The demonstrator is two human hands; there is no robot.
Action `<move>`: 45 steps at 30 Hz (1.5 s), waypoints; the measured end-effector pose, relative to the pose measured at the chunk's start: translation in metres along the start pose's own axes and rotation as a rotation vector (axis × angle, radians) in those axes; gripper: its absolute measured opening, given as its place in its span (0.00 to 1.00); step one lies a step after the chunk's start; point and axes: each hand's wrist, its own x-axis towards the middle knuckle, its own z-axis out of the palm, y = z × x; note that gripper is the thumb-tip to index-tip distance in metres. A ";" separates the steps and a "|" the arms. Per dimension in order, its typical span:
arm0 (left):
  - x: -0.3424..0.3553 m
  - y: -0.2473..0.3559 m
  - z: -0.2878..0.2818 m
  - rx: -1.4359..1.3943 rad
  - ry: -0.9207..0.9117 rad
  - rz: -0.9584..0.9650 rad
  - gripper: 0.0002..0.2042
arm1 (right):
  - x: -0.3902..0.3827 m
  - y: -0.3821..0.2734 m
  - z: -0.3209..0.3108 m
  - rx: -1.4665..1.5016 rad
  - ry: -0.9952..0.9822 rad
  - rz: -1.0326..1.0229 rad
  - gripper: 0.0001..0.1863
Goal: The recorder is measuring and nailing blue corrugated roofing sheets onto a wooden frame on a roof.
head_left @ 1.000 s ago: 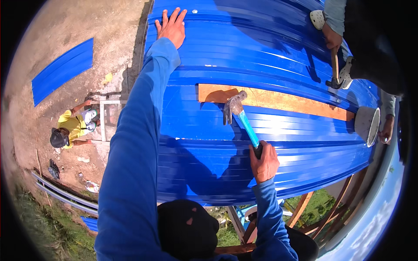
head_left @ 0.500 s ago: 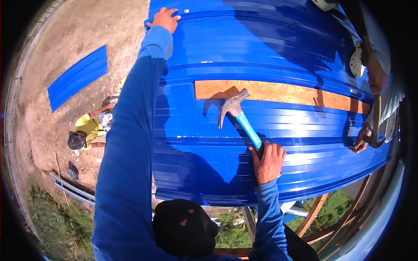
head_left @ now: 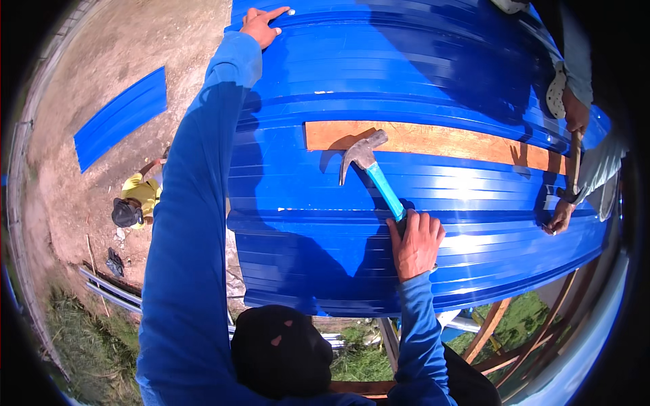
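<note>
My left hand (head_left: 259, 28) is at the far left edge of the blue corrugated roofing sheet (head_left: 325, 183), fingers apart, the index finger stretched toward a small whitish piece (head_left: 292, 12). Around the handle of a claw hammer (head_left: 383, 188) with a light blue shaft, my right hand (head_left: 416, 247) is closed. The hammer's steel head is over the sheet, by the left part of a wooden board (head_left: 433, 140) that lies on it. At the right, a co-worker's hand (head_left: 577, 112) grips another hammer (head_left: 575, 166), while their other hand (head_left: 560, 218) pinches something small at the sheet.
A person in a yellow top (head_left: 139, 195) is on the ground below left. A loose blue sheet (head_left: 122, 120) lies on the dirt. Wooden beams (head_left: 489, 329) show beneath the sheet's near edge. A black cloth-covered shape with holes (head_left: 281, 352) is at the bottom.
My left hand has shifted slightly farther off, its index finger now stretched out. My hammer's head has moved slightly. The co-worker's hammer has been raised from near their lower hand.
</note>
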 end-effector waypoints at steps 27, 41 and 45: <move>-0.064 -0.013 -0.009 -0.726 -0.101 -0.217 0.14 | 0.016 -0.043 0.024 0.035 -0.020 -0.134 0.22; -0.317 0.109 -0.087 -1.137 0.242 0.331 0.12 | 0.017 -0.040 0.033 -0.013 0.081 -0.216 0.20; -0.327 0.123 -0.100 -1.112 0.223 0.329 0.12 | 0.018 -0.044 0.033 -0.009 0.113 -0.247 0.20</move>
